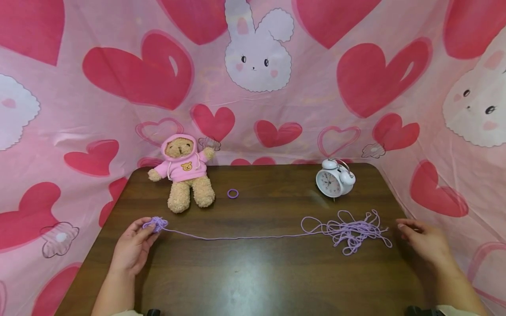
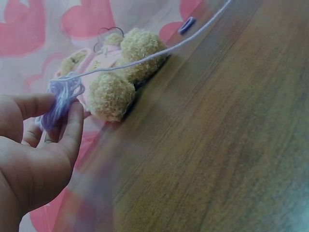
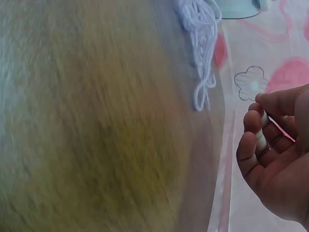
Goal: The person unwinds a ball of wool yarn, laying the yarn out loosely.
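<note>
At the table's left side my left hand (image 1: 132, 245) pinches a small wound bundle of purple yarn (image 1: 158, 224) between thumb and fingers. In the left wrist view the bundle (image 2: 60, 101) shows as looped strands with the thumb across one side. A single strand (image 1: 241, 238) runs from it over the table to a loose, tangled pile of the same yarn (image 1: 353, 232) at the right. Just right of that pile hovers my right hand (image 1: 427, 241), fingers loosely bent and holding nothing. The right wrist view has this hand (image 3: 277, 150) apart from the yarn (image 3: 200, 43).
A teddy bear in a pink hoodie (image 1: 186, 173) sits at the back left, behind my left hand. Beside it lies a small purple ring (image 1: 233, 193). A white alarm clock (image 1: 334, 180) stands at the back right, behind the yarn pile. Pink heart-patterned cloth (image 1: 269, 105) surrounds the wooden table (image 1: 245, 276).
</note>
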Tool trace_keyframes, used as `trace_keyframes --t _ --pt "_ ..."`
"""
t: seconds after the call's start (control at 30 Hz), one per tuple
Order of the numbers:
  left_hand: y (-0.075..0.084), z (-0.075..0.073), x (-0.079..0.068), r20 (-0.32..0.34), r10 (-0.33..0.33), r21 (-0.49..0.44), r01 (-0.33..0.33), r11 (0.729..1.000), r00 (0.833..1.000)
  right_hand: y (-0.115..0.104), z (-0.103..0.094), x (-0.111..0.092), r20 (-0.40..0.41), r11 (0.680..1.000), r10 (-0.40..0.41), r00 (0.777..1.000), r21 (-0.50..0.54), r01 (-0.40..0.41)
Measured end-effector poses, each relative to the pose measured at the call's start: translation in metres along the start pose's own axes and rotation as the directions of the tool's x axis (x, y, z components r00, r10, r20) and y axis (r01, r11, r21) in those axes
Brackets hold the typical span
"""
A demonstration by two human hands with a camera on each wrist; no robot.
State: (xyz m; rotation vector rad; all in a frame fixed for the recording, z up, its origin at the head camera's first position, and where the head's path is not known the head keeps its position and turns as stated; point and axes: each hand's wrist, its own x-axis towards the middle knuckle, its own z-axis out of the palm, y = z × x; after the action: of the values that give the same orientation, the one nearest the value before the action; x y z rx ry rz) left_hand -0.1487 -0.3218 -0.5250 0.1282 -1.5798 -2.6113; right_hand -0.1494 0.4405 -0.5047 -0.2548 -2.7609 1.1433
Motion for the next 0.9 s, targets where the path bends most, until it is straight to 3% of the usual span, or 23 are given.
trace_keyframes --t 0.23,0.57,0.9 --pt "-0.001 0.004 0.000 -0.006 -0.010 0.008 0.010 1.000 1.000 -0.013 0.010 0.001 0.014 0.999 -0.021 1.000 -0.042 0.021" --pt "-0.008 0.010 0.000 -0.003 -0.034 0.033 0.035 0.999 0.999 -0.051 0.038 0.000 -0.008 0.997 -0.054 0.999 -0.064 0.053" --pt "-0.012 0.023 0.006 0.001 -0.038 0.061 0.038 0.997 0.999 -0.084 0.068 0.005 0.014 0.997 -0.069 0.998 -0.019 0.069"
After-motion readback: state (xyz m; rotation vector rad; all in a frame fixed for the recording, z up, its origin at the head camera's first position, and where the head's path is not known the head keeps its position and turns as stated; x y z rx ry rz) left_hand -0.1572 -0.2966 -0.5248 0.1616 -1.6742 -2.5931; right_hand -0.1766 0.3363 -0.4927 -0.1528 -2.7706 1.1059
